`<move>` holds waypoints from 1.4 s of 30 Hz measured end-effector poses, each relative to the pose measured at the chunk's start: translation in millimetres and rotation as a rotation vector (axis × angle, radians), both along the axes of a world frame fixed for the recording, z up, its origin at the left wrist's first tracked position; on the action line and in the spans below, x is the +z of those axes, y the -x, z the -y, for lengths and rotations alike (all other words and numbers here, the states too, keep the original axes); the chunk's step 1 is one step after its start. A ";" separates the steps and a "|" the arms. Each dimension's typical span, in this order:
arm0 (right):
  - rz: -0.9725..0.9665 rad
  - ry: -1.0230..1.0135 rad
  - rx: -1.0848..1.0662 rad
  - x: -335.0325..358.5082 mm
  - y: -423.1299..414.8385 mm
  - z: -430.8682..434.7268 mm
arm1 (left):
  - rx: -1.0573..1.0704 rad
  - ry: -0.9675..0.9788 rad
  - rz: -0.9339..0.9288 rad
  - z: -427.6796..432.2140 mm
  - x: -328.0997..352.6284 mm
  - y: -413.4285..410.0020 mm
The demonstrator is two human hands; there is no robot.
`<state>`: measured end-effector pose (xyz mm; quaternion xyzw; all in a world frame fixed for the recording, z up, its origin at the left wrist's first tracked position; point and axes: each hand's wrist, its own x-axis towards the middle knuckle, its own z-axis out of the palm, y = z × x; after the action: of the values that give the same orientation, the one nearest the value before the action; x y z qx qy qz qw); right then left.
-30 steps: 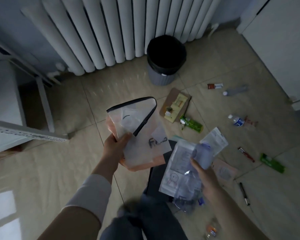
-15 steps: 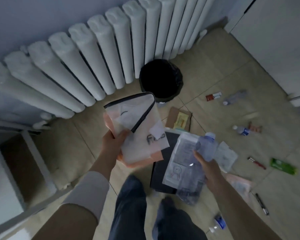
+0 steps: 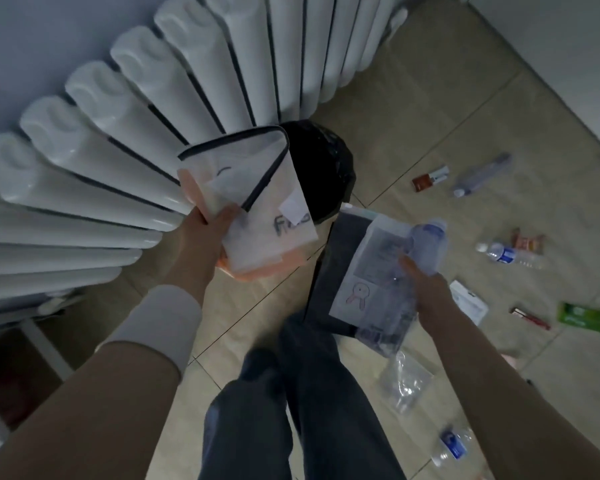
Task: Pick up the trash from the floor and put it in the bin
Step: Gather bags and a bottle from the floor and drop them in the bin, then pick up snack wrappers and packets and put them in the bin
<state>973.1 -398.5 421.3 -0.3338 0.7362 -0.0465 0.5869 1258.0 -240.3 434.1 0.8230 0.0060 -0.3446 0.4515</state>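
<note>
Step in hand: carrying gathered trash to the bin (image 3: 321, 174), by my reading; nothing is released yet.
Bin: black-lined, open-topped, standing against the radiator (image 3: 153, 98); its near-left rim is hidden behind the left hand's load.
Left hand (image 3: 208, 230): fingers clamped on a translucent pouch (image 3: 257, 202) with a dark edge, stacked with orange sheets; the stack hangs over the bin's near-left edge.
Right hand (image 3: 426, 289): fingers closed around a clear plastic bottle (image 3: 426, 244) together with a printed plastic bag (image 3: 371, 271); this load sits on the near-right side of the bin, short of its mouth.
Trash on the floor: right of the bin lie a red-and-white packet (image 3: 430, 178), a grey tube (image 3: 482, 174), a water bottle (image 3: 506, 254) and a green wrapper (image 3: 586, 317); nearer the person's legs (image 3: 291, 410), a crumpled clear bag (image 3: 406, 382) and another bottle (image 3: 454, 445).
Next move calls for: bringing each load squarely over the bin's opening before the fingers part; the floppy sheets could catch on the rim, I judge.
</note>
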 end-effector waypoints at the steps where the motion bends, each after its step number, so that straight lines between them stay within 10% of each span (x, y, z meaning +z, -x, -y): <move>1: 0.001 0.010 0.009 -1.2 -7.6 9.8 | -0.008 -0.009 0.005 9.8 -2.8 -4.7; 13: -0.125 -0.086 0.362 -84.0 -148.3 89.9 | -0.671 -0.346 0.272 129.2 -82.2 -71.4; 21: -0.161 -0.210 0.699 -175.7 -226.7 116.4 | -1.145 -0.525 0.096 198.0 -164.7 -101.4; 27: -0.104 0.043 0.759 -149.3 -209.9 131.4 | -1.172 -0.565 0.279 203.9 -148.7 -103.9; 34: -0.630 0.378 1.253 -110.5 -162.2 110.7 | -1.492 -0.569 0.751 210.0 -109.5 -53.3; 42: -0.763 0.468 1.334 -97.8 -58.6 71.2 | -1.728 -0.478 0.945 208.0 -87.0 49.5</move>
<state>1031.7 -469.6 323.6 -0.8106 0.5025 0.2782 0.1140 1208.4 -448.4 347.1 0.6665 -0.7021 -0.1820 -0.1726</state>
